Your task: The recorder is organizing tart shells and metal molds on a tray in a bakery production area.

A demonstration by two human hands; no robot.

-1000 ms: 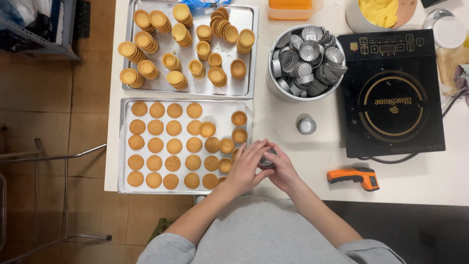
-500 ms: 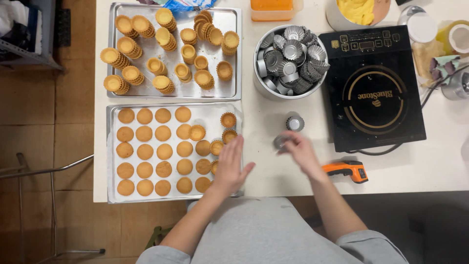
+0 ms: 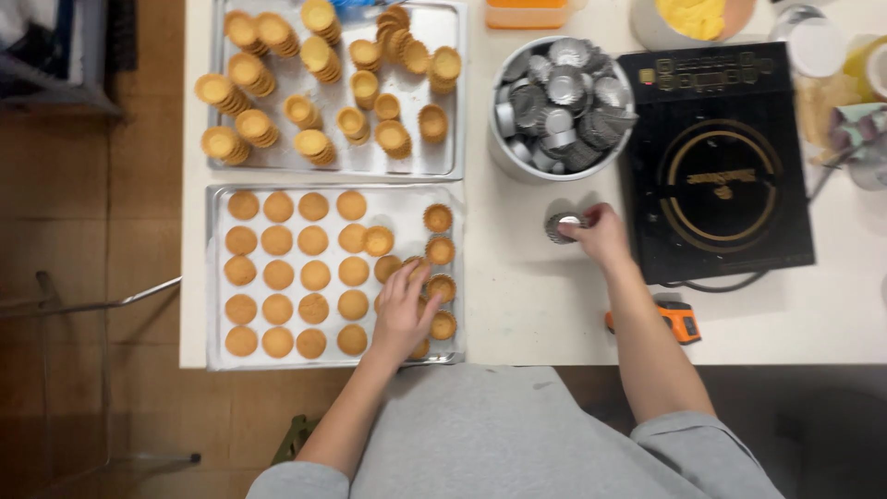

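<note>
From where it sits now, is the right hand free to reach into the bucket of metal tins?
Probably yes. The right hand is at a small stack of tins just below the bucket, whose top is open, and nothing lies between them.

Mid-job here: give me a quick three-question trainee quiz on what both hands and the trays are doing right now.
1. True or false: the right hand rests on the black induction cooktop.
2. Which thing does the left hand touch? A) the round white bowl of fluted silver metal moulds; B) the baked golden tart shells on the near steel tray; C) the orange handheld thermometer.
3. Fill in: the far steel tray holds tart shells in ____.

Key: 1 false, it holds a small fluted silver mould on the white table beside the cooktop. 2 B. 3 stacks.
</note>
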